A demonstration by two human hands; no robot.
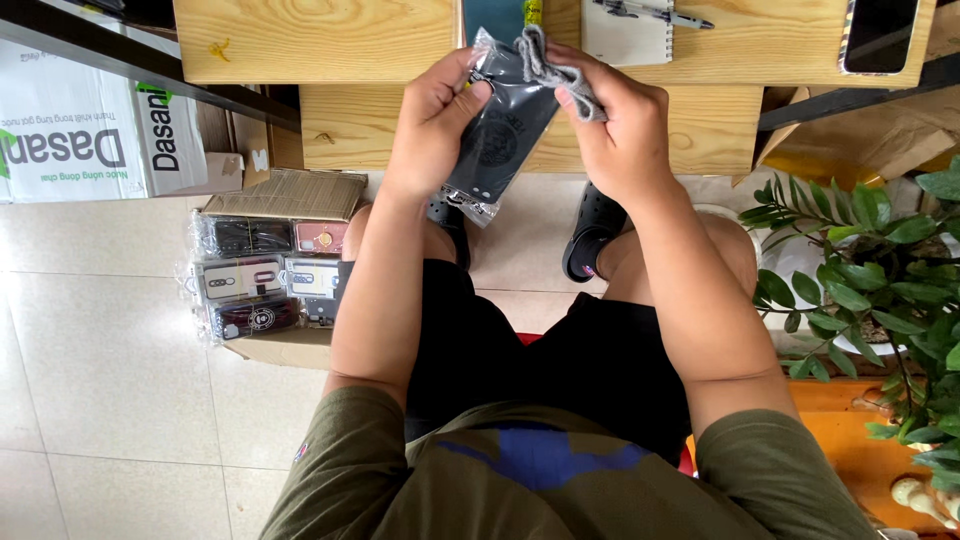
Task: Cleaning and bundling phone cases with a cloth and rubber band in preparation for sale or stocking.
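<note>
My left hand (432,122) grips the left edge of a dark phone case in a clear plastic sleeve (500,140), held upright in front of the wooden table (330,40). My right hand (615,120) pinches a small grey cloth (555,68) against the sleeve's top right corner. The sleeve's lower end hangs free above my knees. I sit with black shorts and dark sandals (595,235) showing below.
A cardboard box (285,195) with several packaged phone cases (260,275) sits on the tiled floor at my left. On the table lie a notebook with a pen (630,25) and a phone (880,35). A potted plant (880,270) stands at right; white cartons (80,130) at far left.
</note>
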